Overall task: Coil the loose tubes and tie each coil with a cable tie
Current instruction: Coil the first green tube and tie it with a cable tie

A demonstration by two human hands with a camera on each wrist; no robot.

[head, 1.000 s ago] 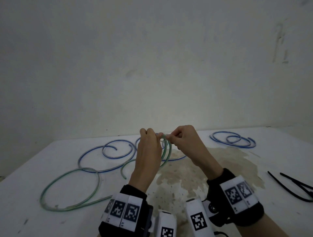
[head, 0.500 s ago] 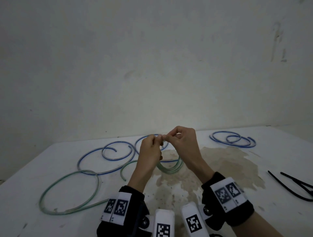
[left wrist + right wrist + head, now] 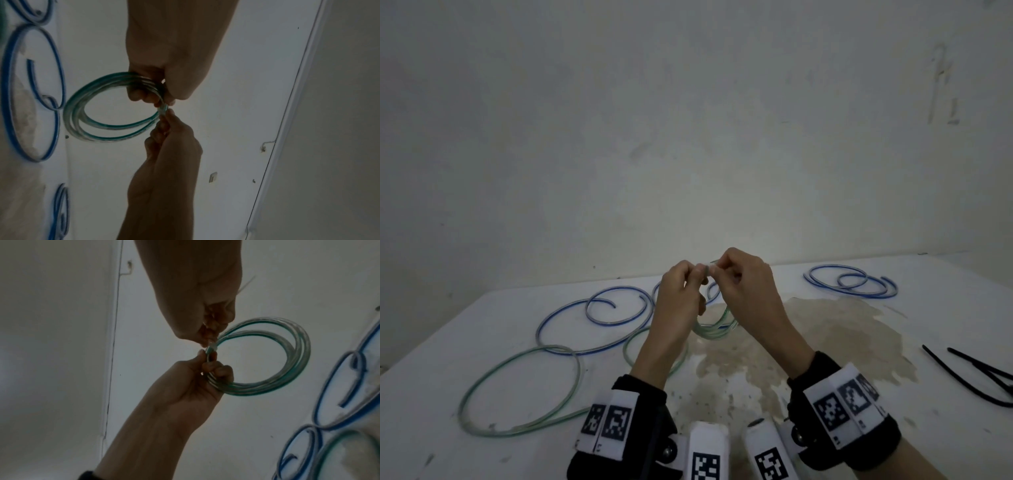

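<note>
A small coil of green-striped clear tube [image 3: 714, 330] hangs above the table from both hands. My left hand [image 3: 697, 274] grips the bundled turns at the top of the coil [image 3: 111, 113], its fingers curled round them. My right hand [image 3: 717, 270] pinches a pale cable tie [image 3: 212, 347] right beside the left hand's fingers [image 3: 213, 368]. A thin pale strip [image 3: 246, 283] sticks out behind the right hand. The hands hide how the tie sits round the turns.
A long loose green tube [image 3: 517, 394] lies on the white table [image 3: 945, 308] at the left, crossing loose blue tubes [image 3: 602, 315]. Another blue tube [image 3: 849, 282] lies at the back right. Black cable ties [image 3: 969, 373] lie at the right edge. A wall stands close behind.
The green coil has swung from upright between the hands to hanging below them. The hands have drawn closer together and the right fingertips now meet the left at the coil's top.
</note>
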